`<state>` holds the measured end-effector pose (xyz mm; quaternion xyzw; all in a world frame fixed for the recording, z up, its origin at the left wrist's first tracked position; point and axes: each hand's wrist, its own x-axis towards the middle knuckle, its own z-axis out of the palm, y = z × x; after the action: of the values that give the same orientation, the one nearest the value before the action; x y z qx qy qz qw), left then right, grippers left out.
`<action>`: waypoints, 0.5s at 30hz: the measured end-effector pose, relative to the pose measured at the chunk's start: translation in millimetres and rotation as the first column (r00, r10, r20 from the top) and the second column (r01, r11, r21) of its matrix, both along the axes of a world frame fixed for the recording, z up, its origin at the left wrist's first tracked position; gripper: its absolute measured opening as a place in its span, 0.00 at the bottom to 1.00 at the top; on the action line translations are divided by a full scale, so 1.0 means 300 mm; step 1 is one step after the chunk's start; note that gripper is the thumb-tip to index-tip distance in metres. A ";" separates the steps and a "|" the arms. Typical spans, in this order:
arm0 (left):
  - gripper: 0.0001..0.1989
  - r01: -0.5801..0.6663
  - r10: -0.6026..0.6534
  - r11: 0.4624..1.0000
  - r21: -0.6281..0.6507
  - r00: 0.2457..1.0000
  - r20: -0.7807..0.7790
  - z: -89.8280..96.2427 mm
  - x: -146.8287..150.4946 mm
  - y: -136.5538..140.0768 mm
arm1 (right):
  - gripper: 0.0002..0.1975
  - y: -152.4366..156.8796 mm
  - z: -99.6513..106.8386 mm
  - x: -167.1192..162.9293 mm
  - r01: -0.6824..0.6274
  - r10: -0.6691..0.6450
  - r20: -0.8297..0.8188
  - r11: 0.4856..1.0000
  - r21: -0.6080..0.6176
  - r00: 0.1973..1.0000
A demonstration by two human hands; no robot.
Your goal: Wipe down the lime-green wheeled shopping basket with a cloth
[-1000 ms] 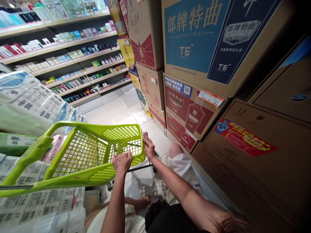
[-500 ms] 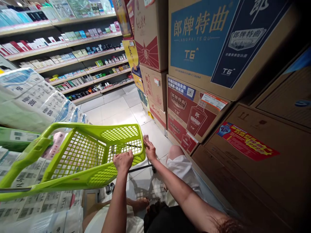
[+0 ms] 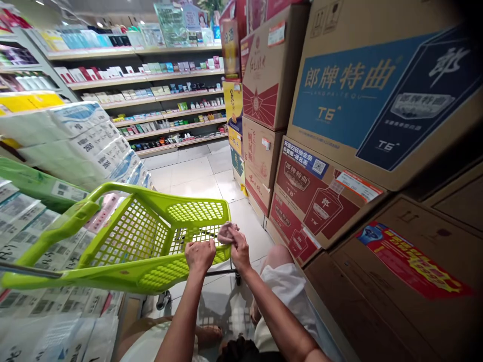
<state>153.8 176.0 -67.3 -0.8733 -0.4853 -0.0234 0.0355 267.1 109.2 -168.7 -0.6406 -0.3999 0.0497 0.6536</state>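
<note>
Gripping the near rim of the green cart (image 3: pixel 116 280) with the left hand (image 3: pixel 199 255), closed like a fist over the edge. Pressing a pinkish cloth (image 3: pixel 227 233) to the end rim with the right hand (image 3: pixel 240 247), mostly closed on it, just beside the left. Crowded near the stacked paper packs (image 3: pixel 92 146) at the handle end. Opening onto tiled floor (image 3: pixel 188 173) between end rim and cartons (image 3: pixel 339 120), wider toward the shelves (image 3: pixel 113 52).
</note>
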 end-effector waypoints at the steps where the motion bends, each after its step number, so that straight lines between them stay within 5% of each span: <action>1: 0.33 0.010 -0.010 1.000 -0.001 1.000 0.005 -0.001 -0.002 -0.001 | 0.30 -0.009 -0.013 0.008 -0.040 0.040 0.083 0.999 -0.006 0.996; 5: 0.34 0.029 -0.029 0.999 -0.018 0.999 0.019 0.008 -0.008 -0.004 | 0.23 0.052 0.017 0.145 -0.174 0.203 0.240 0.975 -0.136 0.949; 10: 0.34 0.037 -0.034 0.997 -0.070 0.998 0.044 0.028 -0.008 -0.016 | 0.14 0.289 0.206 0.389 -0.358 0.394 0.115 0.900 -0.248 0.912; 13: 0.34 0.027 -0.023 0.998 -0.062 0.997 0.071 0.026 -0.005 -0.023 | 0.08 0.377 0.270 0.439 -0.414 0.438 0.080 0.885 -0.215 0.895; 15: 0.34 0.008 -0.003 0.998 -0.055 0.996 0.092 0.018 -0.002 -0.021 | 0.08 0.367 0.252 0.413 -0.400 0.424 0.100 0.895 -0.199 0.900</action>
<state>153.3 169.6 -61.9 -0.8733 -0.4845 -0.0502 -0.0109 391.0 219.2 -93.1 -0.5976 -0.5660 0.1767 0.5398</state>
